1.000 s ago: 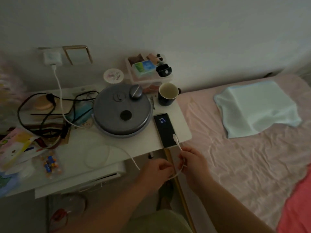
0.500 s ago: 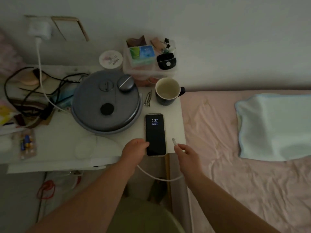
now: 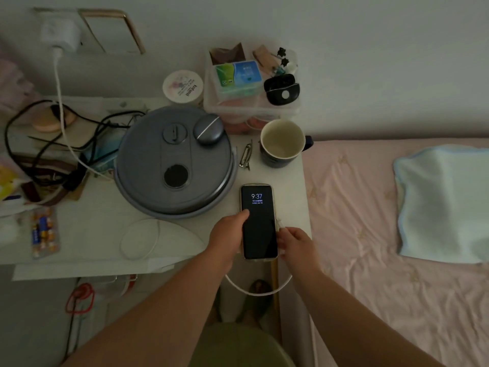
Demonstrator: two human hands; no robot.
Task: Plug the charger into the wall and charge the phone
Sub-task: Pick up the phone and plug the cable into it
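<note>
The phone (image 3: 258,223) lies on the table (image 3: 92,229) before the mug (image 3: 281,143) (bed (image 3: 370,207) to its right).

Left hand (image 3: 229,235) now grips the phone (image 3: 258,223); right hand (image 3: 296,243) closed in beside it.

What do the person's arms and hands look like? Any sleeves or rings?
Both forearms are bare, with no sleeves in view. The left hand and right hand wear no gloves. I see no rings, watch or bracelets, though the room is dim.

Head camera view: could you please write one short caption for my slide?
Left hand steadies the phone on the table while right hand holds the cable; charger sits in the wall.
</note>
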